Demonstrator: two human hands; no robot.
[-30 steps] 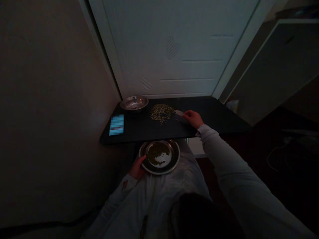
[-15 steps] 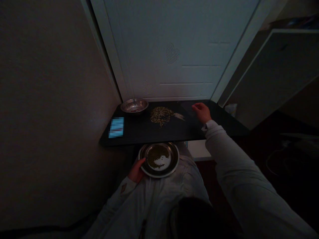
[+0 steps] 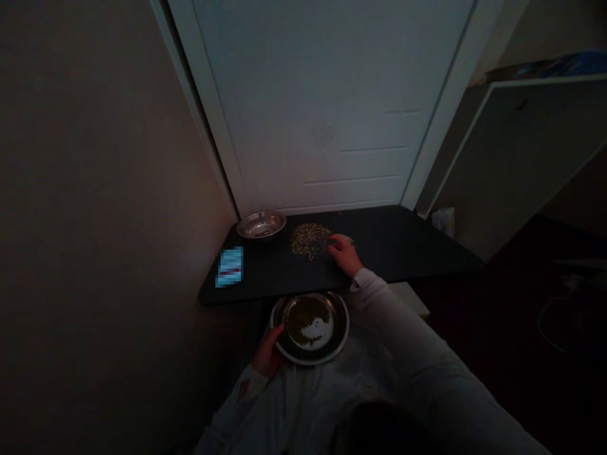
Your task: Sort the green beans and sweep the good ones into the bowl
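My left hand (image 3: pixel 268 354) grips the left rim of a round metal bowl (image 3: pixel 343 338) on my lap. Small dark green beans (image 3: pixel 303 316) lie in it, with part of the pale bottom showing. On the dark table, my right hand (image 3: pixel 345 254) is at the right edge of a spread pile of mixed pale and green grains (image 3: pixel 306 239). Its fingers are bent together; a faint grey blur at the fingertips may be a thin thing they hold, too dim to name. A small patch of whitish grains (image 3: pixel 348 239) lies just behind this hand.
A second metal bowl (image 3: pixel 262 226) stands at the table's back left, a small reddish item inside. In front of it lies a blue pixelated rectangle (image 3: pixel 230 266). A white panelled door (image 3: pixel 360 82) rises behind the black table (image 3: pixel 403 246), and a wall (image 3: pixel 118 221) closes the left side.
My right hand first moved right, away from the whitish grains, then came back left to the pile. My left hand keeps its grip on the bowl. The view has tilted up somewhat.
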